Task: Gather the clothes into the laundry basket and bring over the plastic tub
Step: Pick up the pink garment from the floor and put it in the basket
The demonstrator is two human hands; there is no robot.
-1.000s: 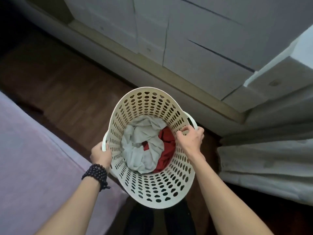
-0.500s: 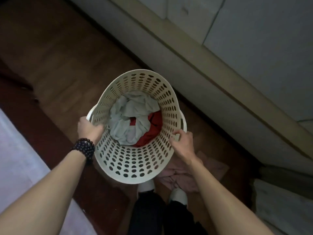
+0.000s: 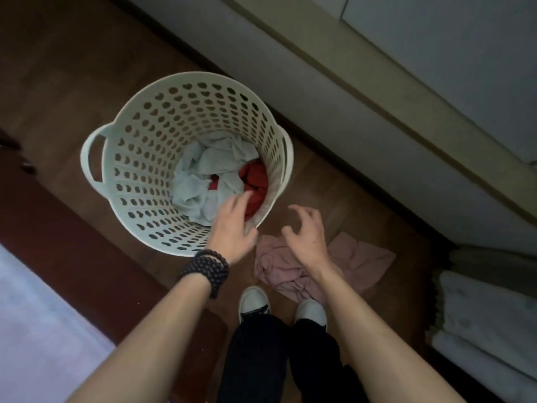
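Observation:
A white perforated laundry basket (image 3: 151,158) stands on the wooden floor. Inside it lie a pale grey garment (image 3: 209,173) and a red garment (image 3: 257,181). A pink garment (image 3: 360,260) lies crumpled on the floor just right of the basket, in front of my shoes. My left hand (image 3: 232,228), with a dark bead bracelet on the wrist, hovers over the basket's near rim, fingers apart and empty. My right hand (image 3: 305,234) hangs above the pink garment with fingers curled and spread, holding nothing. No plastic tub is in view.
A white cabinet base with a pale ledge (image 3: 377,91) runs diagonally along the right. A bed edge with a light sheet (image 3: 37,330) fills the lower left. Folded white fabric (image 3: 488,315) sits at the lower right. My shoes (image 3: 254,301) stand close to the pink garment.
Both hands have let go of the basket handles and the basket now rests on the floor. The hands have moved toward the right, over the pink garment.

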